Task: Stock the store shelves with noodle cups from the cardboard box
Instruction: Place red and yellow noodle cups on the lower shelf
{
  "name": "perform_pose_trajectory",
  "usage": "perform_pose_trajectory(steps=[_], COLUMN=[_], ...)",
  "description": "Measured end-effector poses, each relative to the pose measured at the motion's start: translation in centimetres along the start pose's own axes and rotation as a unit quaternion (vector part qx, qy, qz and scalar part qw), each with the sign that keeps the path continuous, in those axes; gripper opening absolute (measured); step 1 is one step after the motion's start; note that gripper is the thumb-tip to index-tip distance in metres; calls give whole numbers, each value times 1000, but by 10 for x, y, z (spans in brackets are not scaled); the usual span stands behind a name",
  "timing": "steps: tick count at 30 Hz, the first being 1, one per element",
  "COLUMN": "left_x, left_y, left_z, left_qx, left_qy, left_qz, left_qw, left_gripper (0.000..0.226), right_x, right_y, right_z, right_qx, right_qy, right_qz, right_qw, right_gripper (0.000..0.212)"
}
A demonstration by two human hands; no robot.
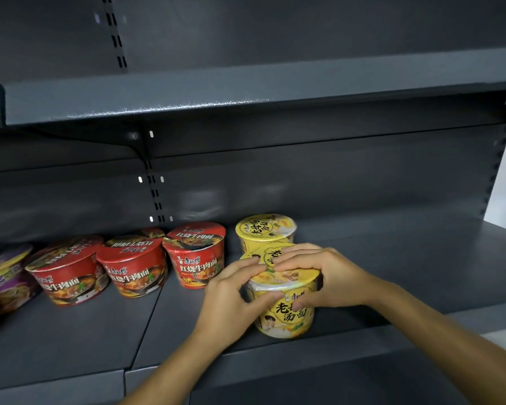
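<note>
In the head view, a yellow noodle cup is held upright on the dark shelf, with the left hand curled round its left side, the right hand round its right, and fingertips laid on the lid. A second yellow cup is seen just behind it, and red cups and a purple cup are lined up to the left.

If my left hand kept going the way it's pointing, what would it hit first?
The front yellow cup, which the left hand grips; the rear yellow cup behind it likely comes next, depth unclear.
</note>
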State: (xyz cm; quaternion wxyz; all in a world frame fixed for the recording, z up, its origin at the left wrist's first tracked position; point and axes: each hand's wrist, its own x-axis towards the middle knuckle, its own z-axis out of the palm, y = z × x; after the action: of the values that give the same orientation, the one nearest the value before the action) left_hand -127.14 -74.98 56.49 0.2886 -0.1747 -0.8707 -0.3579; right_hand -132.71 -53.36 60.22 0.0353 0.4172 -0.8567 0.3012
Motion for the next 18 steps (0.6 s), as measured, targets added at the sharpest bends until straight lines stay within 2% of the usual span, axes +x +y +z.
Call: perform_pose_trajectory(steps=[7,18], left_x=[1,0], left_y=[-6,-10], left_z=[8,12], left_qx=[2,12], left_qy=[13,7], left_qz=[29,46], left_qw=[1000,999], left_gripper=[71,63], right_x=[2,3], right_y=[17,22], right_z=[0,-3], right_qx=[-15,-17], right_qy=[-5,-16], right_qz=[1,7], right_qw=[1000,1000], right_gripper=[76,73])
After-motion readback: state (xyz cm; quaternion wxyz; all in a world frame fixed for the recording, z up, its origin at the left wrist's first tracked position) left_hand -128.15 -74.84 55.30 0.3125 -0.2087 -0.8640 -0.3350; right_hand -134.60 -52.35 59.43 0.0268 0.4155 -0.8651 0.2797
